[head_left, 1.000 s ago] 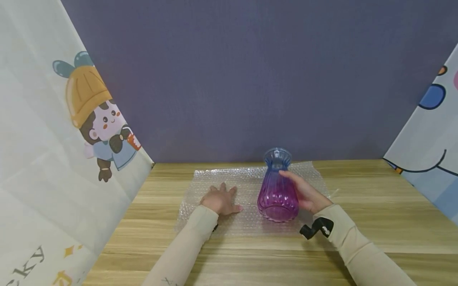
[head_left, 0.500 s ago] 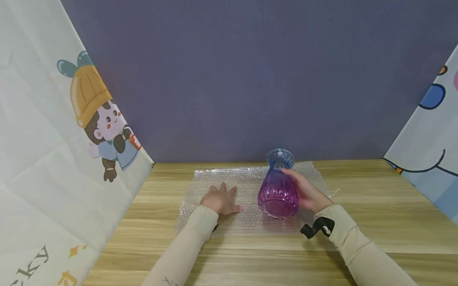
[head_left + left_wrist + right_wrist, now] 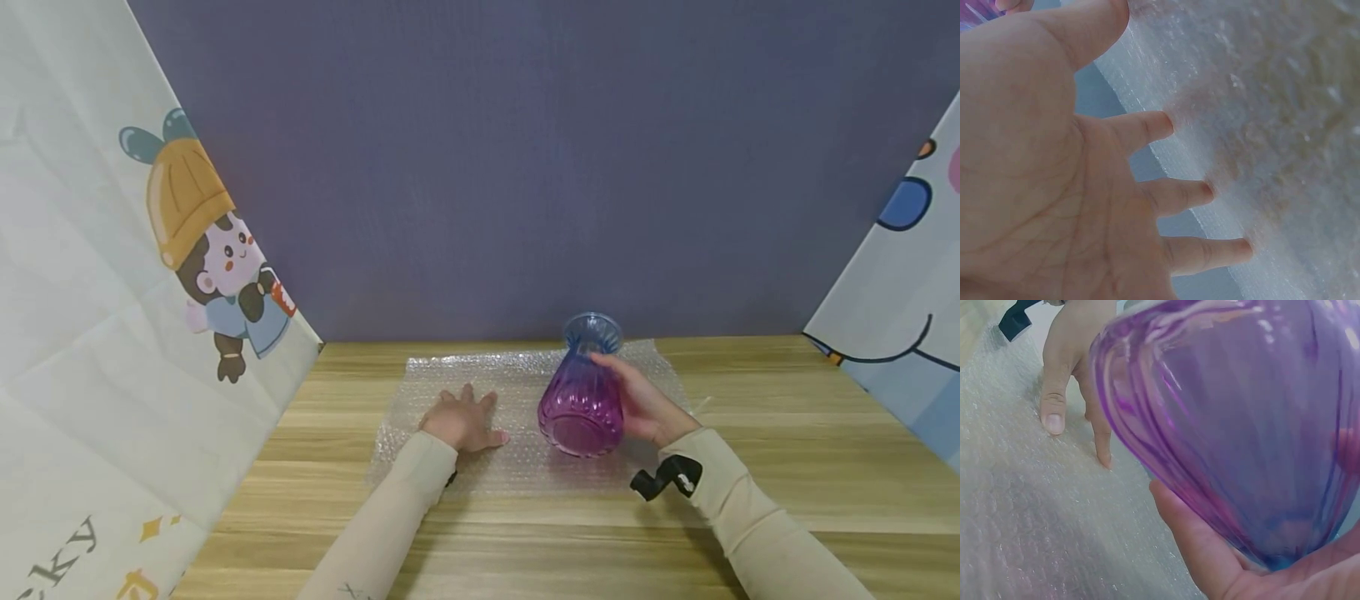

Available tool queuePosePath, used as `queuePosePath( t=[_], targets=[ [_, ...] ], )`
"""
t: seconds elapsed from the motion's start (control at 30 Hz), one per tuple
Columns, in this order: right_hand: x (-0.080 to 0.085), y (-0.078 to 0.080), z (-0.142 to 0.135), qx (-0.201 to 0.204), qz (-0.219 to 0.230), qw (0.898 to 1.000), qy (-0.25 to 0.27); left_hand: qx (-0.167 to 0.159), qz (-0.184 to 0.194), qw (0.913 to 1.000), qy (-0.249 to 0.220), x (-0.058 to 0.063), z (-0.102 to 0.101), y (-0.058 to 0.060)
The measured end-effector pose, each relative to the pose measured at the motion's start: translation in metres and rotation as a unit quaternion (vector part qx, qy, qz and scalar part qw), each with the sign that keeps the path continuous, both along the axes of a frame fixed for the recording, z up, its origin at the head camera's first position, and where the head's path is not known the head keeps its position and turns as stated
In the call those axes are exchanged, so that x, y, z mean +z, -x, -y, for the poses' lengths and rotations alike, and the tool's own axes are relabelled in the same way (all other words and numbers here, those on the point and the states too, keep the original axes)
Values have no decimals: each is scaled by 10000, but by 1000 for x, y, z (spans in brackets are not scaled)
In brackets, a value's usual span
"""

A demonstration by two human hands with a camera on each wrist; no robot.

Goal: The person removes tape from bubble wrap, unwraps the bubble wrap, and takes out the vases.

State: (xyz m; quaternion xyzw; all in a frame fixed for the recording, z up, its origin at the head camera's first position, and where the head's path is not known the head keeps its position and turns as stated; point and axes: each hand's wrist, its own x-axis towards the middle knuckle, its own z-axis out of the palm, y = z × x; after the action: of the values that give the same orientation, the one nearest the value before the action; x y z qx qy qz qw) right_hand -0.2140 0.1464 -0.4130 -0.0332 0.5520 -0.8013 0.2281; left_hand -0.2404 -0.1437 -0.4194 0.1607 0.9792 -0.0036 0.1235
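Note:
A ribbed glass vase (image 3: 581,407), blue at the flared neck and purple at the base, is tilted in my right hand (image 3: 643,404). That hand grips it from the right side, thumb across the front near the neck. Under the vase spreads a clear sheet of bubble wrap (image 3: 517,475). My left hand (image 3: 461,421) rests on the sheet's left half with fingers splayed; in the left wrist view the fingertips (image 3: 1235,251) touch the bubbles. The right wrist view shows the vase (image 3: 1229,425) close up, with the left hand (image 3: 1072,369) beyond it.
The bubble wrap lies on a wood-grain table (image 3: 787,467), near its back edge. A dark purple-grey wall panel (image 3: 487,167) stands behind. White printed sheets with cartoon figures (image 3: 247,283) flank the table on both sides. A black wrist mount (image 3: 667,477) sits on the right sleeve.
My right hand has tilted the vase a little further, its neck shifting right and its base rising slightly. The left hand has stayed in place on the bubble wrap.

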Motion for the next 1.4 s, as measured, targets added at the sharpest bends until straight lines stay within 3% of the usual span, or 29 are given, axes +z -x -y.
queuePosePath(
  t=[0.4,0.7,1.4],
  targets=[
    [-1,3,-4,-32,168,9970,751,20,9,10000,-68,-1,0,1],
    [0,-6,-1,-187,186,9945,1018,-98,-14,9999,-26,0,5,-5],
    [0,-14,-4,-599,-48,9955,729,-171,8,9999,-16,-1,6,-8]
  ],
)
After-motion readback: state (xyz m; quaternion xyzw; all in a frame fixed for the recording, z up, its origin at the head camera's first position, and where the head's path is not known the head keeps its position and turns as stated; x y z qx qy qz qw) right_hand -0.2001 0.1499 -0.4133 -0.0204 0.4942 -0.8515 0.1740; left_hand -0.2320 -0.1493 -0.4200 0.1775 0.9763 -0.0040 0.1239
